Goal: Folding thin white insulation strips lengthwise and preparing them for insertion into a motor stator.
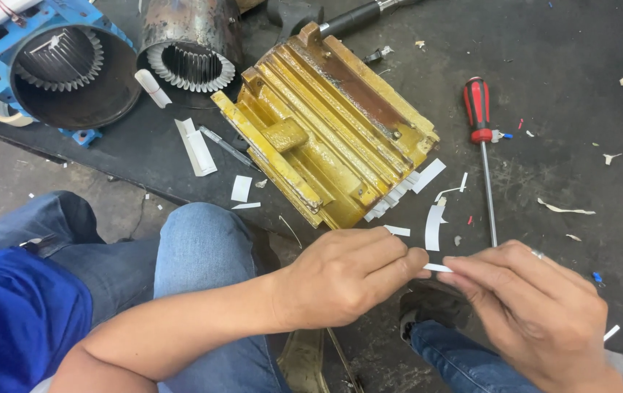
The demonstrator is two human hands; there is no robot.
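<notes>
My left hand (344, 276) and my right hand (533, 309) meet in front of me, each pinching one end of a small white paper strip (437, 268). Just beyond them lies a yellow finned motor housing (326, 131) on its side, with several white paper strips (399, 193) sticking out of its near end. A curved white strip (434, 225) rests on the mat between the housing and my hands.
A red-and-black screwdriver (482, 138) lies right of the housing. At the back left stand a blue motor housing (60, 69) and a rusty steel stator (189, 51). Folded white paper (196, 148) and scraps litter the dark mat (581, 87). My jeans-clad knees (202, 247) are below.
</notes>
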